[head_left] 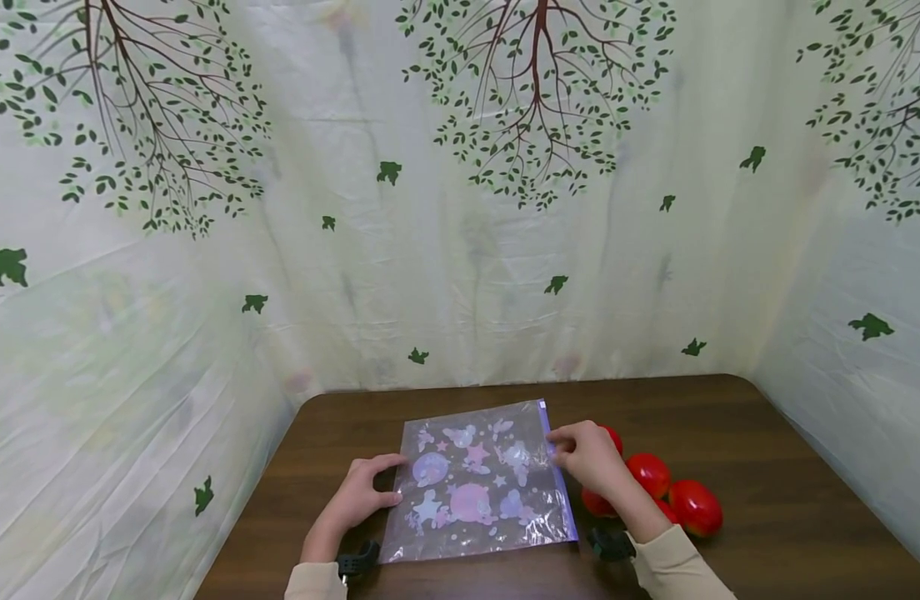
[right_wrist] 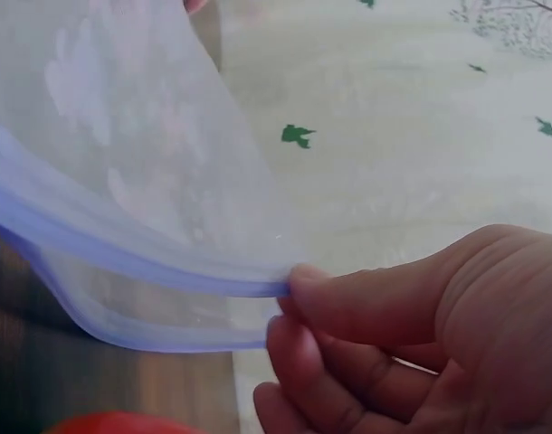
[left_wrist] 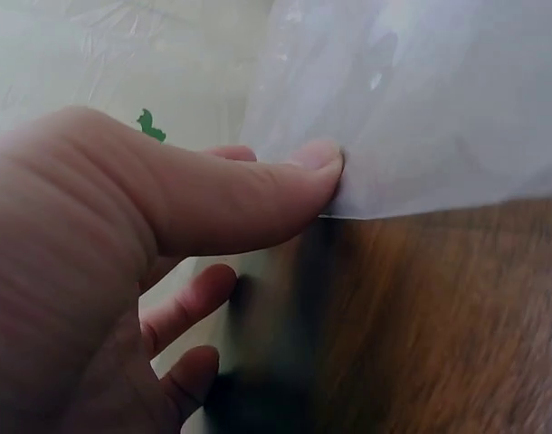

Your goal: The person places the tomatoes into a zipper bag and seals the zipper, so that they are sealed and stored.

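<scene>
while the clear plastic bag [head_left: 475, 475] lies in front of the person on the brown wooden table [head_left: 790, 492], both hands are at its opposite edges. it is printed with pink, blue and white shapes, among them stars and two large round spots, and a blue-violet strip [head_left: 564, 498] runs along its right edge. the left hand [head_left: 358, 493] is at the left edge of the bag, its thumb on the film and the index finger partly hidden behind it, holding the edge; in the left wrist view its other fingers hang free of the bag. the right hand [head_left: 591, 457] is at the right edge of the bag, narrowed to a pinch on the strip between thumb and fingers. in the right wrist view the two lips of the strip stand apart, so the bag's mouth gapes. just right of the bag sits a cluster of glossy red round objects [head_left: 697, 505], some partly hidden by the right hand and forearm. both arms, in cream sleeves [head_left: 677, 562], reach in from the near side of the bag, each with a black wrist device [head_left: 358, 559]. beyond the bag hangs a pale cloth [head_left: 475, 325] printed with green leaves and upside-down trees.
</scene>
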`<state>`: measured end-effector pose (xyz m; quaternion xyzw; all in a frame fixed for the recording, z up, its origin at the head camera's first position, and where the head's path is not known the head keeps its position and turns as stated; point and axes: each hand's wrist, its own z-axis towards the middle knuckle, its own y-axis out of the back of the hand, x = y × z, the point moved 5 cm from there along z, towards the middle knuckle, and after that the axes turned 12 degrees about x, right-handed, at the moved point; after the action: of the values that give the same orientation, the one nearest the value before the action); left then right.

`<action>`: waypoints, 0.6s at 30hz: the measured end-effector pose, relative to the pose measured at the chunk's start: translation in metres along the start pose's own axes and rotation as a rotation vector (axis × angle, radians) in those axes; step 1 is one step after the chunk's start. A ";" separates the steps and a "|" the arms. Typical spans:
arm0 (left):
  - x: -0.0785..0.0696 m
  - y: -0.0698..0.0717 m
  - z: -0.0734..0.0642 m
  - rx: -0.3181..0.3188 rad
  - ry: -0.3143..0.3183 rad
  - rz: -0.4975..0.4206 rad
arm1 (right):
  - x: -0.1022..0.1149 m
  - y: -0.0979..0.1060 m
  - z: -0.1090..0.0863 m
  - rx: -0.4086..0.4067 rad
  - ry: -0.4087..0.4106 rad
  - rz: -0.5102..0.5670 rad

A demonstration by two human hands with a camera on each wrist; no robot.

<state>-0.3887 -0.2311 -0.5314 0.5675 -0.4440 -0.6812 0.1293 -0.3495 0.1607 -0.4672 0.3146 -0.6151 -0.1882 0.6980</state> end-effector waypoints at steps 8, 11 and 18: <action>0.005 0.005 0.002 0.011 -0.080 -0.072 | 0.005 0.004 0.000 -0.014 0.010 0.087; 0.003 0.006 0.003 0.011 -0.065 -0.103 | 0.008 0.005 -0.001 -0.033 0.015 0.111; -0.011 0.011 0.003 -0.049 0.020 -0.111 | 0.015 0.005 -0.004 -0.068 0.045 0.131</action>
<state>-0.3915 -0.2283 -0.5159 0.5949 -0.3938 -0.6921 0.1095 -0.3440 0.1555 -0.4530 0.2540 -0.6117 -0.1559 0.7328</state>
